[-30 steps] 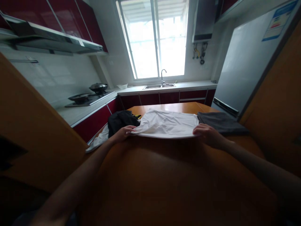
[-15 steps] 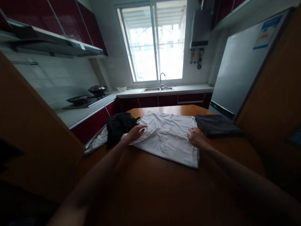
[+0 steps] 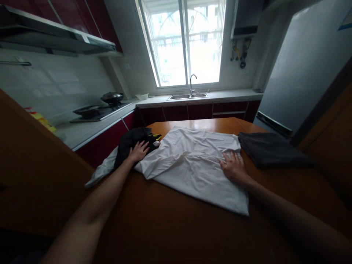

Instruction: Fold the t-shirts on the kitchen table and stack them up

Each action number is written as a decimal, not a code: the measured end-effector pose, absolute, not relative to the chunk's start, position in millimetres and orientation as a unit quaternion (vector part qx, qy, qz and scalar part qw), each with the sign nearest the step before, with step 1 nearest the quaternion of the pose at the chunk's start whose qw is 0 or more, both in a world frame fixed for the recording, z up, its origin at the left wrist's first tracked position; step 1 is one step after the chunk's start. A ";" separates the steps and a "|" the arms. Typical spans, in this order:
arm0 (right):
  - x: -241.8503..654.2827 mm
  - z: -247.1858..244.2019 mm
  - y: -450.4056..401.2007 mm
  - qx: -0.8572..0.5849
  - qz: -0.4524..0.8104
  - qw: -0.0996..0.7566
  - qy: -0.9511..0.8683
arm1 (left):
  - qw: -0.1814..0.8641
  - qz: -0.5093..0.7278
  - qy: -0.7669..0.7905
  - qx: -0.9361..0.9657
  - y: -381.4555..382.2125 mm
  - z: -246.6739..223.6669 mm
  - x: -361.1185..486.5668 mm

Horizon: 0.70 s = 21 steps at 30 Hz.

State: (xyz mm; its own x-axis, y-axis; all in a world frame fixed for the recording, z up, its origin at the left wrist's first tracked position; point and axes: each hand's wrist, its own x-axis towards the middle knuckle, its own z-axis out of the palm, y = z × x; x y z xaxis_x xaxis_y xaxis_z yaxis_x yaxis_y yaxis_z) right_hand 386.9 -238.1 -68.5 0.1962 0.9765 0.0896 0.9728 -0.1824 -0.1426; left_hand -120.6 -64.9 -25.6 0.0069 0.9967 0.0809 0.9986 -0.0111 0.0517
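A white garment [image 3: 198, 161], perhaps a shirt, lies partly folded and wrinkled across the wooden table [image 3: 176, 227]. My right hand [image 3: 233, 167] rests flat on its right side, fingers spread. On the left, my left hand [image 3: 139, 151] is open with fingers apart, at the front edge of a bunched black garment [image 3: 129, 141] that has a yellow detail. Beneath that black bundle a pale grey-white cloth [image 3: 103, 168] sticks out toward the left. A dark grey folded cloth [image 3: 272, 149] lies to the right of the white garment.
Behind the table runs a counter with a steel sink [image 3: 180, 96] and a tap [image 3: 191, 84] below a window. At left a hob holds a lidded wok [image 3: 111, 97] and a flatter pan [image 3: 87, 111]. A fridge [image 3: 297, 73] stands at right.
My left hand has left the white garment's left edge and moved left to the black garment. My right hand has flattened on the white garment. The view has tilted down and come closer.
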 end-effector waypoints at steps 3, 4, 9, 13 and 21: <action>394.5 -69.5 -228.1 -0.749 0.018 0.086 -0.657 | 0.013 -0.042 -0.690 -0.722 -59.4 -24.8 -143.4; 397.1 -69.2 -225.0 -0.741 0.021 0.087 -0.665 | 0.013 -0.045 -0.685 -0.727 -57.6 -22.1 -147.5; 404.8 -61.6 -217.6 -0.721 0.021 0.094 -0.687 | 0.074 -0.137 -0.660 -0.735 -56.5 -7.1 -121.6; 400.9 -48.1 -210.9 -0.743 -0.024 0.120 -0.658 | 0.039 -0.190 -0.529 -0.826 -58.5 -9.5 -53.2; 376.3 -39.0 -158.8 -0.788 -0.040 0.096 -0.607 | -0.034 -0.159 -0.511 -0.844 -10.7 -25.7 35.8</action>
State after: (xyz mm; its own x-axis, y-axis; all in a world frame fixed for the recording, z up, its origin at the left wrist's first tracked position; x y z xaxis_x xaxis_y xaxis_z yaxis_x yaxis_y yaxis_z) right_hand 376.3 -158.8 -39.0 0.2591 0.9492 0.1788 0.9644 -0.2439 -0.1025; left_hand 35.8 -10.7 -25.7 0.4269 0.8738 0.2331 0.8523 -0.4749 0.2192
